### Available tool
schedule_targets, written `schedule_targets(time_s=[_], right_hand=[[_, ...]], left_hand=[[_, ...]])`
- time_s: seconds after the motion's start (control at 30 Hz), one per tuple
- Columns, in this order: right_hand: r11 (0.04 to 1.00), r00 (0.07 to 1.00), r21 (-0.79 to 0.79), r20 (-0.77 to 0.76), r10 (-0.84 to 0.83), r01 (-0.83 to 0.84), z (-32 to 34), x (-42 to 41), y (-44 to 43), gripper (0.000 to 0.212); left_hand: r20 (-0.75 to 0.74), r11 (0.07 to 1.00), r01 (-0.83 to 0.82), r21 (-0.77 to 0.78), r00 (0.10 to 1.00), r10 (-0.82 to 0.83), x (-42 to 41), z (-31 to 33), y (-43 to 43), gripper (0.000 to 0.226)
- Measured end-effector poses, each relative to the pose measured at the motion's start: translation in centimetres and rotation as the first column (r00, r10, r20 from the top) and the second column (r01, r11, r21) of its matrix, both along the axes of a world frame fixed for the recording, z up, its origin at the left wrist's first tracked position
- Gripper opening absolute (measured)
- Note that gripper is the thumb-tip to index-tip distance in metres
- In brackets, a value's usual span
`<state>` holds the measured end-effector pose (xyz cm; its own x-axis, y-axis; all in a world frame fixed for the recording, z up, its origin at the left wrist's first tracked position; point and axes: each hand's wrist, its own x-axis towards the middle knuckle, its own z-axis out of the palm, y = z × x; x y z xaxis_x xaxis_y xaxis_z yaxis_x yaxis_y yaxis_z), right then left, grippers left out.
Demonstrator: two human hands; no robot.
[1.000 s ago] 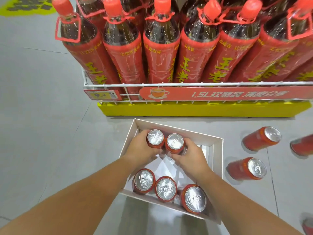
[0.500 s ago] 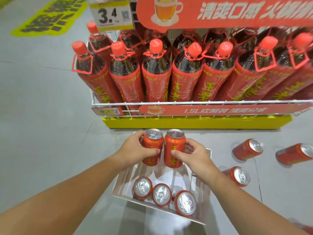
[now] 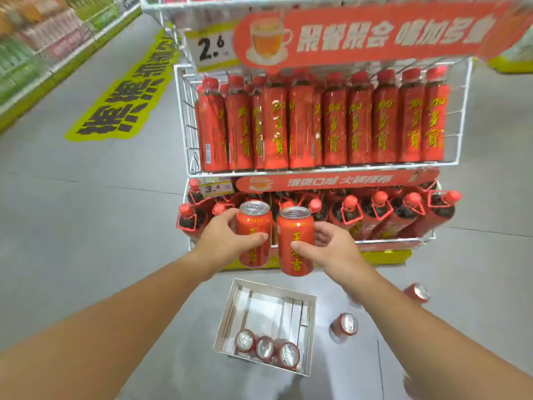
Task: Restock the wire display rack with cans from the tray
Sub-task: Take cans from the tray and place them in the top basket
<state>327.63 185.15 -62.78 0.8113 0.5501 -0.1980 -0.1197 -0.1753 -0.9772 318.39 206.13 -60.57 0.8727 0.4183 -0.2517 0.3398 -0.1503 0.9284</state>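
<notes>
My left hand (image 3: 227,241) grips one red can (image 3: 255,226) upright, and my right hand (image 3: 328,246) grips a second red can (image 3: 295,243) beside it. Both cans are held in front of the lowest tier of the white wire display rack (image 3: 184,125). Below on the floor sits the white cardboard tray (image 3: 310,319) with three upright cans (image 3: 265,346) along its near side.
The rack's middle tier holds several slim red bottles (image 3: 331,125) and the lowest tier large dark bottles (image 3: 401,215) with red caps. Loose cans (image 3: 344,326) lie on the grey floor right of the tray. A yellow floor sticker (image 3: 124,102) marks the aisle at left.
Both hands have lifted their cans out of the tray and up in front of the rack. The view has tilted up, showing the higher tiers.
</notes>
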Motion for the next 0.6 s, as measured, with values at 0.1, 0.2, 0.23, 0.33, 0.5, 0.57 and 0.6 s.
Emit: schedule_targets(time_s=[0.1,0.2,0.23,0.33,0.5,0.57,0.6], right_hand=[[0.999,0.998,0.021,0.056,-0.027,0.025,8.9,0.7,-0.6,0.028],[0.997,0.995,0.06,0.087,-0.049,0.044,17.9,1.2,-1.1,0.028],[0.996,0.994,0.071,0.095,-0.062,0.056,20.8,1.2,-1.3,0.028],[0.992,0.985,0.095,0.144,-0.091,0.078,29.6,1.7,-1.7,0.026],[0.988,0.967,0.118,0.221,-0.124,0.1,43.1,2.1,-1.8,0.021],[0.984,0.953,0.127,0.26,-0.152,0.122,48.0,2.2,-1.5,0.021],[0.982,0.946,0.133,0.279,-0.166,0.133,50.3,2.3,-1.4,0.02]], left_hand=[[0.046,1.0,0.013,0.016,0.999,-0.013,0.5,8.8,-0.7,0.039],[0.1,0.997,0.026,0.066,0.994,-0.033,1.0,17.8,-1.4,0.037],[0.12,0.996,0.036,0.086,0.992,-0.047,1.1,20.7,-1.5,0.036],[0.175,0.992,0.066,0.106,0.981,-0.084,1.6,29.3,-1.9,0.032],[0.255,0.983,0.113,0.147,0.956,-0.148,2.4,42.9,-2.2,0.025],[0.293,0.981,0.105,0.164,0.944,-0.15,2.8,47.8,-2.0,0.026],[0.308,0.981,0.099,0.168,0.94,-0.148,3.0,50.0,-1.8,0.026]])
